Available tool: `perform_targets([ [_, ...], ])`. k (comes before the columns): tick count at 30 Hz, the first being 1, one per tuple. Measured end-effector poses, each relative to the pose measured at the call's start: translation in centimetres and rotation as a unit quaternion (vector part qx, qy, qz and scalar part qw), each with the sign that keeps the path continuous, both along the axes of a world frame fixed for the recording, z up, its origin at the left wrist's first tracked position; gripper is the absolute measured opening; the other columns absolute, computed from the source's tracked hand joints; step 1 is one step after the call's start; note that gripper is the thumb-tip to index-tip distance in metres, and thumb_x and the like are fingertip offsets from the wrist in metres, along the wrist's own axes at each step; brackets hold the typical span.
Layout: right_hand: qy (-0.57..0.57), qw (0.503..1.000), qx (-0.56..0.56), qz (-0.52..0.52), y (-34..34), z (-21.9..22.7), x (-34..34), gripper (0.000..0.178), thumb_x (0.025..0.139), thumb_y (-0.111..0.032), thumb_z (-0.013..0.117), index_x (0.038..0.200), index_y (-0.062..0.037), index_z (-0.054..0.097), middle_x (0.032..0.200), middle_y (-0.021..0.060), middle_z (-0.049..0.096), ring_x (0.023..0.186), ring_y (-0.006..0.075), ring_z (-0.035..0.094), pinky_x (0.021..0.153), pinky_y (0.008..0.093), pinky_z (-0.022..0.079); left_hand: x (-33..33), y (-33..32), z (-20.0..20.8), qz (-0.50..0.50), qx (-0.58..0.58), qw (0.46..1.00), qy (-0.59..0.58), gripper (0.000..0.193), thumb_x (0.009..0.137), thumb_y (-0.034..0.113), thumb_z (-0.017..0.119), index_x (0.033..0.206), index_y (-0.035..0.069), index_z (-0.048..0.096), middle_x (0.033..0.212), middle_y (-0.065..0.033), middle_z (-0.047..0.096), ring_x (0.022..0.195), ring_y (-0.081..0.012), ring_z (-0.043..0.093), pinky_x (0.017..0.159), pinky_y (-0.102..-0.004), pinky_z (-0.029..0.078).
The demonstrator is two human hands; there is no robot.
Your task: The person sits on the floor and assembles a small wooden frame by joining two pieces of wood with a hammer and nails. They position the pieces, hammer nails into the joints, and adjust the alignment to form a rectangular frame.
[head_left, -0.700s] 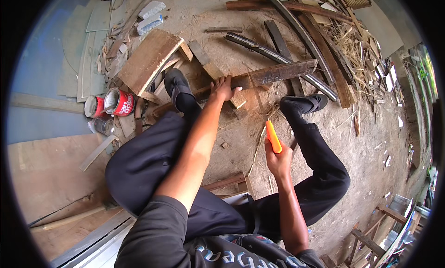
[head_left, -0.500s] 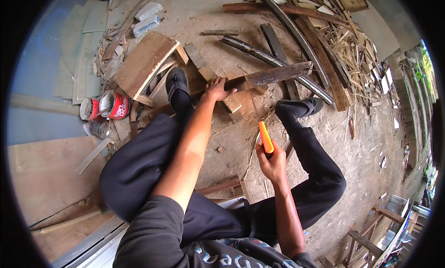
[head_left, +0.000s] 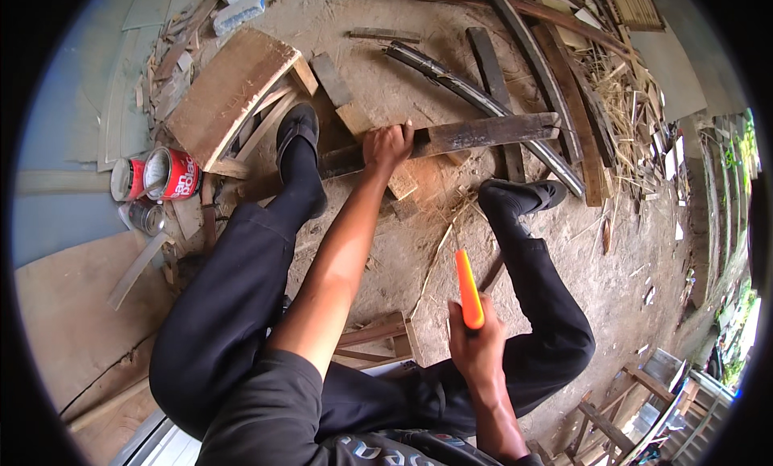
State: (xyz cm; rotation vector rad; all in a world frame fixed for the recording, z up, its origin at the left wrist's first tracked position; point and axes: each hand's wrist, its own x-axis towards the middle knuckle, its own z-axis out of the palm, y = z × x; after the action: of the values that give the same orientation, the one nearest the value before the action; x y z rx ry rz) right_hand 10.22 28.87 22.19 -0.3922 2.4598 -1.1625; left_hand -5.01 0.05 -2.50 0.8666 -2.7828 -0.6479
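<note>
Left hand (head_left: pixel 386 146) grips plank (head_left: pixel 483 133); right hand (head_left: pixel 477 349) raises orange handle (head_left: pixel 468 289).

I'm seeing my right hand (head_left: pixel 481 349) hiding the lower end of the orange tool (head_left: pixel 468 289), while my left hand (head_left: pixel 387 146) is covering part of the dark plank (head_left: pixel 483 132).

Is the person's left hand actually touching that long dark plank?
Touching. The head view shows the left hand pressed down on the dark plank, fingers curled over its upper edge with no gap; the right hand holds an orange tool apart.
</note>
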Motion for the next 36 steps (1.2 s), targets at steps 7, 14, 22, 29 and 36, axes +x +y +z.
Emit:
perform_targets([
  [7, 0.051, 0.997, -0.055, -0.017, -10.2, -6.4, -10.9, 0.02, 0.098, -0.017, 0.065, 0.102, 0.0021, 0.063, 0.067, 0.0133, 0.06, 0.06, 0.0123, 0.051, 0.055, 0.0348, 0.047, -0.4, 0.4, 1.0, -0.007, 0.031, 0.999, -0.033, 0.058, 0.102, 0.041, 0.037, 0.081, 0.004, 0.076, 0.087, -0.023, 0.073, 0.088, -0.037, 0.072, 0.093, -0.0457, 0.052],
  [14, 0.012, 0.999, 0.039, -0.011, 0.0, -0.6, -0.7, 0.017, 0.089, -0.008, 0.072, 0.09, 0.0023, 0.058, 0.067, 0.0239, 0.063, 0.071, 0.0434, 0.07, 0.057, 0.0427, 0.054, -0.4, 0.4, -0.4, -0.007, -0.016, 0.999, 0.027, 0.049, 0.1, 0.034, 0.043, 0.076, 0.005, 0.075, 0.075, -0.0231, 0.07, 0.075, -0.0416, 0.071, 0.081, -0.0497, 0.056],
  [22, 0.064, 0.996, -0.062, -0.004, -8.1, -9.5, -9.2, 0.017, 0.092, -0.012, 0.067, 0.092, 0.0035, 0.059, 0.066, 0.0242, 0.061, 0.065, 0.0434, 0.067, 0.055, 0.0431, 0.05, -0.1, -0.4, 0.1, -0.004, -0.011, 1.0, 0.01, 0.056, 0.1, 0.038, 0.04, 0.074, 0.002, 0.073, 0.074, -0.0253, 0.069, 0.074, -0.0426, 0.07, 0.081, -0.0502, 0.055],
  [29, 0.086, 0.996, 0.001, 0.001, -2.7, -5.0, -4.5, 0.015, 0.088, -0.01, 0.07, 0.091, 0.0013, 0.061, 0.072, 0.0233, 0.065, 0.069, 0.0417, 0.069, 0.057, 0.0451, 0.053, -0.7, 0.0, 0.8, -0.023, 0.001, 0.999, -0.023, 0.06, 0.101, 0.04, 0.036, 0.077, 0.001, 0.074, 0.087, -0.0252, 0.072, 0.088, -0.0408, 0.07, 0.091, -0.0489, 0.051],
  [36, 0.077, 0.996, -0.033, 0.021, -4.6, -7.5, -6.4, 0.015, 0.091, -0.01, 0.068, 0.094, 0.0016, 0.06, 0.069, 0.0239, 0.064, 0.07, 0.0437, 0.068, 0.059, 0.0441, 0.053, 0.2, -1.1, 0.1, -0.012, -0.011, 1.0, -0.027, 0.055, 0.099, 0.037, 0.04, 0.073, 0.002, 0.073, 0.08, -0.0256, 0.071, 0.081, -0.041, 0.071, 0.09, -0.049, 0.052],
])
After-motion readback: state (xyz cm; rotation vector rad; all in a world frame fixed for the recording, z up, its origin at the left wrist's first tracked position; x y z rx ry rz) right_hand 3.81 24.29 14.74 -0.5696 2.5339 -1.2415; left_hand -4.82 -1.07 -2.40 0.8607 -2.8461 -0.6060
